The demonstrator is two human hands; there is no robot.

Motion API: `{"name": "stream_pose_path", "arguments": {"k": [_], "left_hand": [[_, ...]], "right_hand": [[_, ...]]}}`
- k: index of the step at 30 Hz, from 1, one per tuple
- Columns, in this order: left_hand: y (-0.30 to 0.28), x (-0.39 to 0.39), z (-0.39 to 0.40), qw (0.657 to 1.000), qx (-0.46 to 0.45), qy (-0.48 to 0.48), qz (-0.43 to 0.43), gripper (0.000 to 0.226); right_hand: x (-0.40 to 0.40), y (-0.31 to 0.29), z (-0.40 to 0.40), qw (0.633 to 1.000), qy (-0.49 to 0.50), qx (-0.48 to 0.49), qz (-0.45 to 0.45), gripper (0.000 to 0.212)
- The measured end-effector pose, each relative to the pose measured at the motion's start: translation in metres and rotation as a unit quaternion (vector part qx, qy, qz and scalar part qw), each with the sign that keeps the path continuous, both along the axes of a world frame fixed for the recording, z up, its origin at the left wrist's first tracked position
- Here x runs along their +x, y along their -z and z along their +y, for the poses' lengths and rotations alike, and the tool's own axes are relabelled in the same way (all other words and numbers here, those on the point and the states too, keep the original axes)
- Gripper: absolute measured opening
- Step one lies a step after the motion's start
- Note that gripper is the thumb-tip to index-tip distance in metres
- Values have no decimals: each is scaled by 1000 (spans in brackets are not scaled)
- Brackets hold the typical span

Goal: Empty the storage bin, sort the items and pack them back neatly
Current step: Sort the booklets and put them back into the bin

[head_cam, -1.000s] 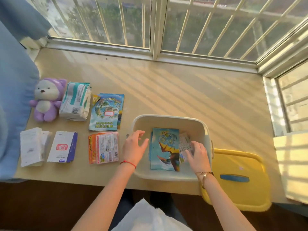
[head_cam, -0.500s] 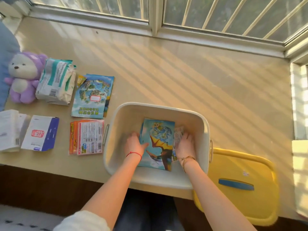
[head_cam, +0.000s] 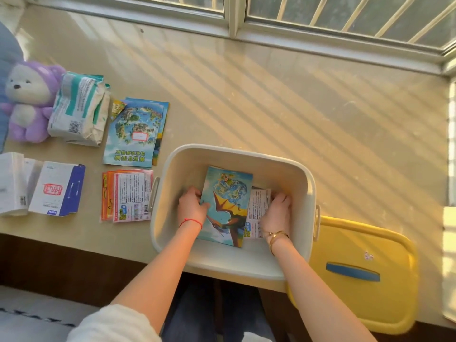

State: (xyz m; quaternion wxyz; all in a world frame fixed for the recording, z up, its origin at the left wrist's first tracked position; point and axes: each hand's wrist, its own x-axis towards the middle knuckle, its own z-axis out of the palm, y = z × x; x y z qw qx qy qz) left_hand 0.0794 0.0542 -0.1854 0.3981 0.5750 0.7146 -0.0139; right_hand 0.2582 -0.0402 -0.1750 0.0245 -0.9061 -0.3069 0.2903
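Observation:
A white storage bin (head_cam: 291,166) stands at the table's near edge. On its floor lies a blue dinosaur booklet (head_cam: 228,196), with a printed packet (head_cam: 257,206) beside it on the right. My left hand (head_cam: 191,209) grips the booklet's left edge, thumb on the cover. My right hand (head_cam: 277,213) holds the packet's right side, fingers curled at its edge. On the table to the left lie more booklets (head_cam: 135,132), a stack of orange packets (head_cam: 128,195), a white-and-blue box (head_cam: 58,188), a white-and-green pack (head_cam: 79,107) and a purple plush bear (head_cam: 27,99).
The bin's yellow lid (head_cam: 357,270) with a blue handle lies to the right, overhanging the table edge. A white paper stack (head_cam: 12,183) sits at the far left. A window frame (head_cam: 237,18) runs along the table's far side. The table (head_cam: 271,95) beyond the bin is sunlit.
Both hands went down into the bin, from its rim to the booklet and packet on its floor. The camera has tilted further down and moved closer.

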Motion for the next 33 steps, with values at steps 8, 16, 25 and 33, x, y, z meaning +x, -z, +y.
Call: {"name": "stream_pose_path", "arguments": {"k": [8, 16, 25, 33], "left_hand": [[-45, -8, -4, 995, 76, 29, -63, 17], [-115, -33, -5, 978, 138, 28, -153, 20], [-167, -119, 19, 954, 175, -124, -209, 29], [-172, -218, 82, 940, 196, -165, -228, 28]], "right_hand": [[-2, -11, 3, 998, -10, 61, -23, 17], [-9, -81, -7, 957, 29, 274, 90, 14], [-58, -152, 24, 909, 95, 382, 138, 18], [-160, -165, 95, 895, 118, 385, 193, 16]]}}
